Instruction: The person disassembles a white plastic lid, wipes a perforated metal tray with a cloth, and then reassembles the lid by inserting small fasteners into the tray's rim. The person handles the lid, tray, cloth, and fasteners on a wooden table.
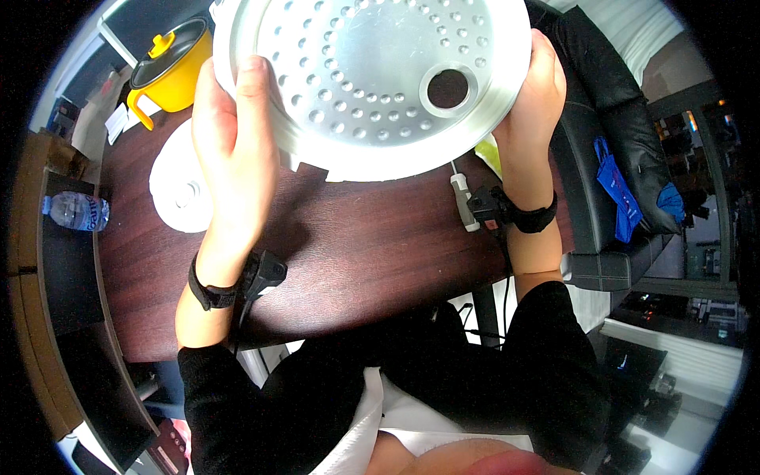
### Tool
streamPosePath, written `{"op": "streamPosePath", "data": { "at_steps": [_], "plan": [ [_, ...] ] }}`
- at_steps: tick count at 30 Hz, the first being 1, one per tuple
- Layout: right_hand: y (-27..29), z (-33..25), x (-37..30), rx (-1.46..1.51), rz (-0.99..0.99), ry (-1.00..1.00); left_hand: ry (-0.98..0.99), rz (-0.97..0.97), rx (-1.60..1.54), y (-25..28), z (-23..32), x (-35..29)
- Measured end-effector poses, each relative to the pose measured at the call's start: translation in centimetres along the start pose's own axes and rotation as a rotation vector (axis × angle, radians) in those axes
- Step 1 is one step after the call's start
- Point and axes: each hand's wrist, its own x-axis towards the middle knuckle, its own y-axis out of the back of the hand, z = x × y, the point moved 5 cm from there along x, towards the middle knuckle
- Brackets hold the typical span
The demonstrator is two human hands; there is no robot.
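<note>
Up in front of me, above the table, is a large round metal plate (372, 79) with rings of small dimples, a pale rim and one off-centre round hole. Its top runs out of the picture. My left hand (237, 134) grips the left edge, thumb lying on the dimpled face. On the opposite edge my right hand (538, 103) is closed round the rim, its fingers partly hidden behind it. A white round disc (174, 190) with a small raised centre lies on the table, partly covered by my left hand. Near my right wrist lies a screwdriver (461, 198) with a pale grey handle.
The dark wood table (356, 245) spreads below. A yellow pot (174, 79) with a dark lid stands at its far left. A clear water bottle (77, 211) lies beyond the left edge. At right, a black padded seat (609, 87) carries a blue cloth item (617, 190).
</note>
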Motion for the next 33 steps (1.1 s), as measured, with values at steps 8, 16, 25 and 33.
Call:
{"op": "streamPosePath", "data": {
  "at_steps": [8, 16, 25, 33],
  "plan": [
    [1.0, 0.4, 0.3, -0.019, 0.02, 0.07, -0.041, -0.01, 0.038, -0.1, 0.0, -0.1],
    [0.7, -0.6, -0.1, -0.045, 0.046, 0.063, 0.05, -0.055, -0.04, -0.4, -1.2, 0.2],
    [1.6, -1.9, -0.3, 0.126, 0.211, 0.605, 0.612, -0.175, -0.31, -2.2, -4.1, -1.1],
    [2.8, -2.8, 0.6, 0.457, -0.374, 0.559, 1.024, -0.636, -0.413, -5.0, -5.8, -3.3]
  ]
}}
